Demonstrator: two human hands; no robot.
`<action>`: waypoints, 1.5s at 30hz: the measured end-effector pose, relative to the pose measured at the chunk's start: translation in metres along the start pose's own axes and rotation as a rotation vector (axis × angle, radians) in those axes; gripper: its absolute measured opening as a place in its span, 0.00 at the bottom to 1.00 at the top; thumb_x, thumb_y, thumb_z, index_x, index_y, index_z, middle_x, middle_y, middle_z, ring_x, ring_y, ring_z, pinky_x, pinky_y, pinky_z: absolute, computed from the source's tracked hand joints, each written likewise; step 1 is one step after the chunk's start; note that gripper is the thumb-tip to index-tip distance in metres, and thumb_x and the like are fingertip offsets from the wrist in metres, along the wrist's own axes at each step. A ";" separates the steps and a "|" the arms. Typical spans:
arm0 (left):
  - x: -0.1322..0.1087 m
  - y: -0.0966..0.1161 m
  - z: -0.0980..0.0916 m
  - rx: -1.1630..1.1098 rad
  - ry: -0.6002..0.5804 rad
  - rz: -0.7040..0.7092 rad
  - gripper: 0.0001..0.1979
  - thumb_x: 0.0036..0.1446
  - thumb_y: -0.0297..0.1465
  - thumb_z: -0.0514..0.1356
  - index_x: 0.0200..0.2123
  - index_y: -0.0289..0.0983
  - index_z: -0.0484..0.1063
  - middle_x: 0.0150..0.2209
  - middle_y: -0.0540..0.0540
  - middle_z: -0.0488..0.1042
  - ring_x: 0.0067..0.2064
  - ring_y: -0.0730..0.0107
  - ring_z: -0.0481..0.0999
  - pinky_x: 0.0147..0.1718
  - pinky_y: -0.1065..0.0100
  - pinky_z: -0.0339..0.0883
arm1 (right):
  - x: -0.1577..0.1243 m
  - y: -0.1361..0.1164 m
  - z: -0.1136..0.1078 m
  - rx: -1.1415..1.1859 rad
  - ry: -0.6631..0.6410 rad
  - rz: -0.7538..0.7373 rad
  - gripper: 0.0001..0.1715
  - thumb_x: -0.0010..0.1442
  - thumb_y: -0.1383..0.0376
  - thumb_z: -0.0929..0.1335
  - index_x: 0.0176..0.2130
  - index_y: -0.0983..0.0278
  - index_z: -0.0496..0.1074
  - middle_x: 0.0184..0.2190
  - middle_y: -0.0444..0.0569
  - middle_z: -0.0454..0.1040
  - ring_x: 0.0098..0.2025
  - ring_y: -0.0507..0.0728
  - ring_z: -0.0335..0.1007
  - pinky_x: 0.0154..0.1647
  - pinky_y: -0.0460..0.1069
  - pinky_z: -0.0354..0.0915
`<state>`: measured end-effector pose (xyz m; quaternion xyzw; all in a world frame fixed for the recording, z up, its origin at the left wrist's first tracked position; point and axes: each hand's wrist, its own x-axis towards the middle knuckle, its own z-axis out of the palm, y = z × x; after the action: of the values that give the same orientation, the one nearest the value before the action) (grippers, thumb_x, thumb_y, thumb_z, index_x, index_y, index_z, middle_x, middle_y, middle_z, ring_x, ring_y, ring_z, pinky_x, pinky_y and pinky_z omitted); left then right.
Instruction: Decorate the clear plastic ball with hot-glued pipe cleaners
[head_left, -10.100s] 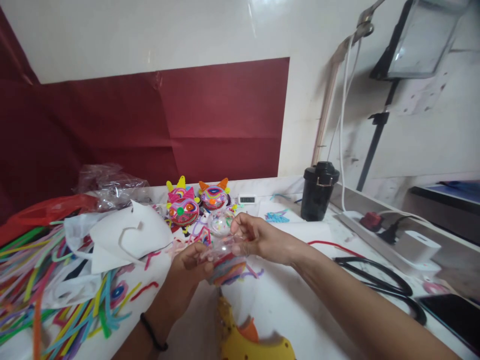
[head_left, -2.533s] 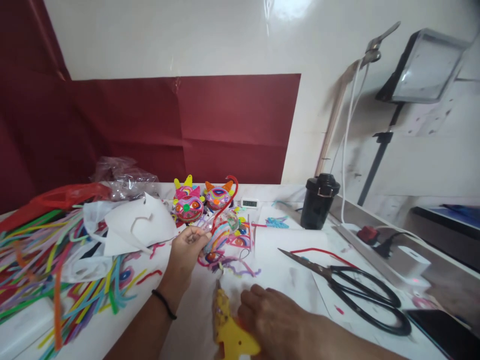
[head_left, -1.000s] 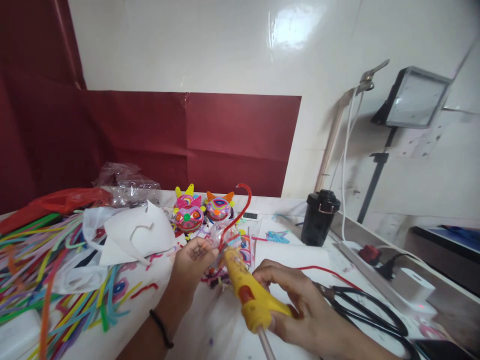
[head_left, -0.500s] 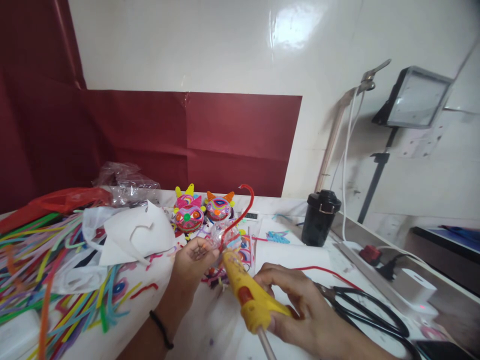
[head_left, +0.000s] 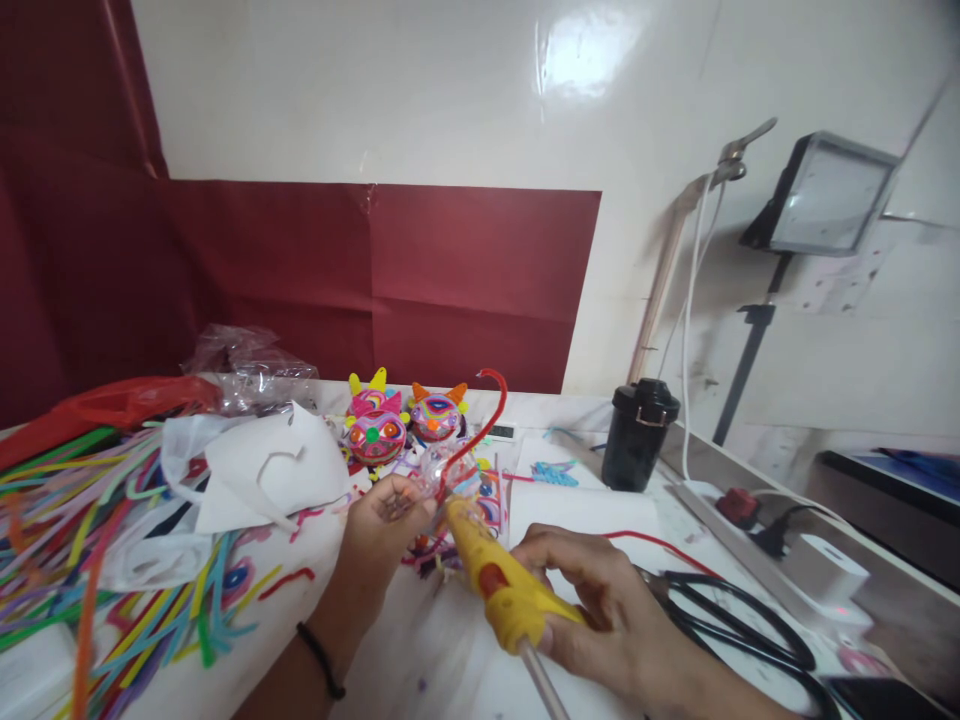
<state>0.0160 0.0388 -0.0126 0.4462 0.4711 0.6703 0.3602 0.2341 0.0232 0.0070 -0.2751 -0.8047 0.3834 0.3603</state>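
Observation:
A yellow glue gun [head_left: 502,580] is gripped in my right hand [head_left: 592,600], with a clear glue stick [head_left: 544,680] poking out of its back end. Its tip points away from me, close to the fingers of my left hand [head_left: 390,520]. Those fingers are pinched on a red pipe cleaner [head_left: 480,435] that curves upward and hooks over at its top. Whether the tip touches the pipe cleaner I cannot tell. Behind my hands sit colourful cat-like faces with ears, one with pink ears [head_left: 377,435] and another with orange ears [head_left: 437,412].
Many loose pipe cleaners [head_left: 45,510] and white paper scraps [head_left: 274,465] cover the left side. To the right are a black cup [head_left: 640,435], black-handled scissors [head_left: 739,620] and a power strip [head_left: 712,510] with plugs. A lamp [head_left: 836,195] stands behind them.
Both hands keep nearly the same place, and the glue gun has tilted very slightly. The pipe cleaner stays in my left hand.

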 end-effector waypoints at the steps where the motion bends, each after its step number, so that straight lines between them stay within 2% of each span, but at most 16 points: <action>1: 0.000 0.000 0.000 0.000 0.002 0.005 0.10 0.40 0.31 0.66 0.21 0.38 0.65 0.17 0.57 0.64 0.19 0.77 0.61 0.20 0.74 0.55 | 0.000 0.000 0.000 0.002 0.005 -0.006 0.12 0.50 0.60 0.69 0.34 0.65 0.75 0.29 0.49 0.70 0.31 0.56 0.64 0.30 0.49 0.58; 9: -0.001 0.002 0.001 0.000 0.005 0.013 0.10 0.41 0.31 0.66 0.22 0.37 0.65 0.17 0.57 0.64 0.20 0.78 0.60 0.20 0.74 0.55 | 0.000 0.004 -0.002 0.009 0.075 -0.002 0.15 0.49 0.58 0.69 0.34 0.66 0.74 0.29 0.50 0.70 0.32 0.58 0.65 0.32 0.50 0.60; 18: 0.000 0.002 0.000 0.017 0.003 0.010 0.10 0.41 0.30 0.65 0.21 0.37 0.65 0.16 0.57 0.63 0.20 0.77 0.61 0.20 0.74 0.55 | -0.001 -0.001 0.000 0.006 0.026 0.020 0.15 0.50 0.58 0.69 0.34 0.66 0.74 0.30 0.50 0.72 0.32 0.57 0.66 0.32 0.50 0.60; 25: -0.002 0.006 0.002 0.020 0.012 0.022 0.09 0.41 0.30 0.65 0.21 0.37 0.65 0.16 0.58 0.63 0.19 0.78 0.61 0.20 0.75 0.56 | -0.002 -0.005 0.003 0.039 0.044 0.022 0.14 0.50 0.59 0.68 0.32 0.67 0.73 0.29 0.50 0.72 0.30 0.57 0.66 0.31 0.49 0.59; 34: -0.001 0.003 0.000 0.030 0.026 0.018 0.09 0.41 0.30 0.65 0.21 0.37 0.65 0.17 0.58 0.62 0.20 0.79 0.60 0.20 0.75 0.56 | 0.000 0.003 -0.001 0.077 0.068 -0.009 0.14 0.49 0.59 0.70 0.33 0.67 0.75 0.28 0.50 0.72 0.31 0.57 0.65 0.31 0.49 0.57; 41: 0.000 0.004 0.001 0.045 0.041 0.022 0.10 0.40 0.31 0.65 0.21 0.37 0.63 0.17 0.59 0.61 0.20 0.79 0.59 0.20 0.76 0.56 | 0.001 0.006 -0.004 0.174 0.077 -0.014 0.22 0.52 0.50 0.70 0.35 0.67 0.74 0.29 0.49 0.72 0.31 0.56 0.64 0.32 0.48 0.58; 45: -0.001 0.005 0.001 0.052 0.062 0.023 0.11 0.40 0.31 0.65 0.21 0.37 0.63 0.16 0.59 0.62 0.20 0.79 0.60 0.20 0.76 0.56 | 0.002 0.008 -0.008 0.219 0.080 0.006 0.22 0.52 0.49 0.71 0.36 0.65 0.75 0.30 0.47 0.73 0.32 0.55 0.65 0.33 0.47 0.58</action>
<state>0.0167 0.0372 -0.0081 0.4396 0.4942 0.6755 0.3260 0.2405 0.0323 0.0044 -0.2515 -0.7423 0.4586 0.4188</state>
